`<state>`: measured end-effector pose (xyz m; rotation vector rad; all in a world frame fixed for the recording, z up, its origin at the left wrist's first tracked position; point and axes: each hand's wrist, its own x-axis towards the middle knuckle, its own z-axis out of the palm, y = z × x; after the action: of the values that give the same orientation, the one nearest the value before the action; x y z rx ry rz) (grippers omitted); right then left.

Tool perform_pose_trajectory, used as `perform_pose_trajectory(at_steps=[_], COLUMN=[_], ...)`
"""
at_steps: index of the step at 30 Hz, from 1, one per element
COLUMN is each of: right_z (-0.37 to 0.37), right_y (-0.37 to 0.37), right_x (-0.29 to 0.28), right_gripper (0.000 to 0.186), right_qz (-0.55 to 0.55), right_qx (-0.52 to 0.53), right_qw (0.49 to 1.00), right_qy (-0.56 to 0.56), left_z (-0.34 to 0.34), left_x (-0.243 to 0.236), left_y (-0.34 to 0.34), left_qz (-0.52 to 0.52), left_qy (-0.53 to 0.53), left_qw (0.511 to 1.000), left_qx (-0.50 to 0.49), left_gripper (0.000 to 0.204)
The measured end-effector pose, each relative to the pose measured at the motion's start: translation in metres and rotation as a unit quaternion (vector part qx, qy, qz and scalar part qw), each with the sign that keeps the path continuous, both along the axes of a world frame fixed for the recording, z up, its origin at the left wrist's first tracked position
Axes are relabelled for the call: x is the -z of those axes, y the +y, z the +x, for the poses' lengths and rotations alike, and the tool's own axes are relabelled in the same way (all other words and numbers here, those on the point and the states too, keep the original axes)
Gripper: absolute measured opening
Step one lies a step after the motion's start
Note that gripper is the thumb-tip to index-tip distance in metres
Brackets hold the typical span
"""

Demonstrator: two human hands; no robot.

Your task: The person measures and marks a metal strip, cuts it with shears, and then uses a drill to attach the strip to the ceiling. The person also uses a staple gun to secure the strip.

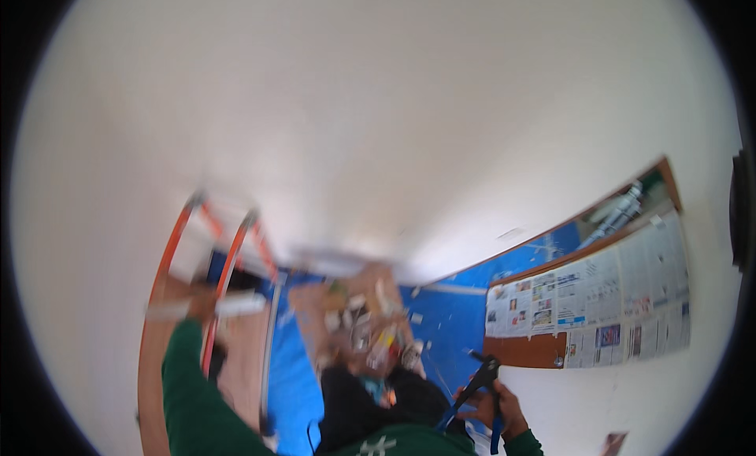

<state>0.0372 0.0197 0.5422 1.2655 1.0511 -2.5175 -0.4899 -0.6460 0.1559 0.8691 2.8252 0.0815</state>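
Note:
My left arm, in a green sleeve, reaches out to the left. My left hand (203, 302) is closed around a long white strip (241, 305), blurred by motion. The strip lies level across the orange rails of a ladder (167, 255); whether it touches them I cannot tell. At the lower right, my right hand (508, 409) grips a black-and-blue hand tool (478, 381) with two handles spread apart. A short dark rod sticks out at the tool's head; its exact kind is unclear.
Ahead stands a white wall (378, 141). Below, blue sheeting (453, 322) covers the floor, and a brown board (311, 302) carries several small, blurred items. On the right is a brown-framed door or panel covered with newspaper (591, 291).

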Motion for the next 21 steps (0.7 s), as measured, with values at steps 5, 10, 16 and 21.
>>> perform_pose_trajectory(at_steps=[5, 10, 16, 21], right_z=[0.005, -0.039, -0.096, -0.078], right_y=[0.008, 0.028, 0.099, 0.151], right_x=[0.057, 0.073, -0.104, -0.279], right_gripper=[0.06, 0.06, 0.072, 0.084], right_qz=[0.051, 0.051, 0.081, 0.217], right_qx=[0.04, 0.126, 0.201, 0.263], right_qw=[0.997, 0.982, 0.854, 0.712], right_qy=[0.037, 0.132, 0.473, 0.613], left_z=[0.021, 0.03, 0.138, 0.269], left_x=[-0.125, -0.389, -0.742, -0.935], left_y=[0.073, 0.227, 0.363, 0.42], left_qz=[0.099, 0.144, 0.128, 0.127], left_qy=[-0.006, 0.1, 0.322, 0.612], left_qw=[0.993, 0.972, 0.916, 0.75], left_qx=[0.064, 0.154, 0.201, 0.216], left_gripper=[0.052, 0.076, 0.093, 0.106])
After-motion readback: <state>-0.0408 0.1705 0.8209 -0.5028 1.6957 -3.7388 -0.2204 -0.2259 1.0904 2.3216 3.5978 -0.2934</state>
